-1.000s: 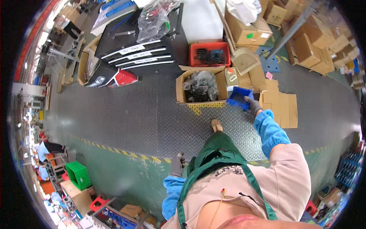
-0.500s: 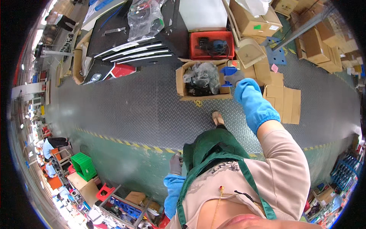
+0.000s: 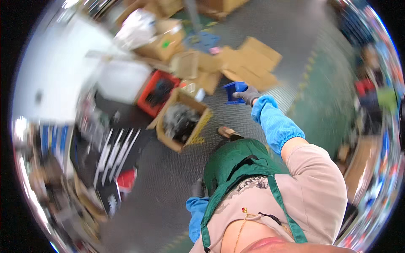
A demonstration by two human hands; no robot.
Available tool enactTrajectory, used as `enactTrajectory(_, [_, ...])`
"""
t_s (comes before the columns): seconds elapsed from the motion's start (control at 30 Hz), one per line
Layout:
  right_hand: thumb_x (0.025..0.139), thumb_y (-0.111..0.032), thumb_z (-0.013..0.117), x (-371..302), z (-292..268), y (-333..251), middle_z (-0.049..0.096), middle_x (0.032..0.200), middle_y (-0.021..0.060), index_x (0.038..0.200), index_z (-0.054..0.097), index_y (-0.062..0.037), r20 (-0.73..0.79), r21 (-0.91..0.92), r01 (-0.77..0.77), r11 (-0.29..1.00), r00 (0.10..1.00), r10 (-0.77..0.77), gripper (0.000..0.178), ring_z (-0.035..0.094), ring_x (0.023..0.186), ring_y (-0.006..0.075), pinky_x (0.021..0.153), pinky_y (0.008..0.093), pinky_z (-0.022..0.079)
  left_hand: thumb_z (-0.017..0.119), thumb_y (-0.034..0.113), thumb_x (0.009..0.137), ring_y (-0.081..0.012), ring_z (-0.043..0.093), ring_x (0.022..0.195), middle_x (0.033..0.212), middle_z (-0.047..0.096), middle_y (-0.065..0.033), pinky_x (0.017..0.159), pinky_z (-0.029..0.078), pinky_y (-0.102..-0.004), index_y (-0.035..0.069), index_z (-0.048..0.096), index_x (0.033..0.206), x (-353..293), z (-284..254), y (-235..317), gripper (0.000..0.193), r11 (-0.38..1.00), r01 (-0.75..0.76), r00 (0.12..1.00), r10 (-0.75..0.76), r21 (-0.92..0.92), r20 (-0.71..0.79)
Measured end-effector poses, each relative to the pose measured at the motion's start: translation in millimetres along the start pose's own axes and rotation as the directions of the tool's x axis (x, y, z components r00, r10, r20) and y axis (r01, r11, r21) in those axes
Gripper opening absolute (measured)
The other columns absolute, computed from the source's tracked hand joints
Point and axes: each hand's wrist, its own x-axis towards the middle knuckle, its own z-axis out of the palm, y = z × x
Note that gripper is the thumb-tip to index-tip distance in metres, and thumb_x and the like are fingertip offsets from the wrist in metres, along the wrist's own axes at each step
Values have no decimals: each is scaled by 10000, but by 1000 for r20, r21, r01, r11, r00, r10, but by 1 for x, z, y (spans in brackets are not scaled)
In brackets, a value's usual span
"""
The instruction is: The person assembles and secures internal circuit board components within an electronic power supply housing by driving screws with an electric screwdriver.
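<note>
My right hand [image 3: 249, 95], in a grey glove with a blue sleeve cover above it, is closed on the edge of a small blue plastic bin [image 3: 233, 89]. The bin is held out ahead of me, above the dark patterned floor. To its left stands an open cardboard box [image 3: 170, 140] with clear plastic bags [image 3: 179, 118] and dark items inside. My left hand [image 3: 197, 188], gloved the same way, hangs low beside my green apron. Its fingers are partly hidden and blurred, and no object shows in it.
Behind the cardboard box sits a red tray [image 3: 148, 106] of dark items. Flattened cardboard [image 3: 252, 59] lies on the floor beyond the blue bin. Farther back are a blue plate [image 3: 202, 41] at a post's base and a white bag [image 3: 137, 28] on a carton.
My view has swung to the right. The blue bin, in my right hand, has moved away from the cardboard box's right end. My left hand still hangs by my side.
</note>
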Motion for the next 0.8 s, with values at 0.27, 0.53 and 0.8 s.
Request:
enactTrajectory(0.27, [551,-459,785,-296,-172,317,699,964,150,949,708,-49,-334,184,-697,693,618,711,576,679,896,264,810,356,536,538,209,807,-223,554,583,715,602,-130,508,437,-374,-10,614,851,71,-21,43,236,773,-115,993,62,624,105])
enactTrajectory(0.53, [555,-379,785,-632,-159,524,664,1081,190,1072,676,-21,-107,604,-790,107,53,993,639,649,989,305,861,370,517,553,298,859,-310,633,732,798,669,-162,746,499,-444,-7,664,847,49,251,152,324,387,-340,940,153,857,304])
enactTrajectory(0.8, [576,-345,807,-793,-127,629,667,1056,181,1066,658,30,216,869,-416,-267,-167,962,634,657,943,286,801,353,531,614,364,852,-362,637,940,1073,671,-140,844,506,-438,43,678,1059,-141,599,-61,388,-802,-502,-127,-300,-322,945])
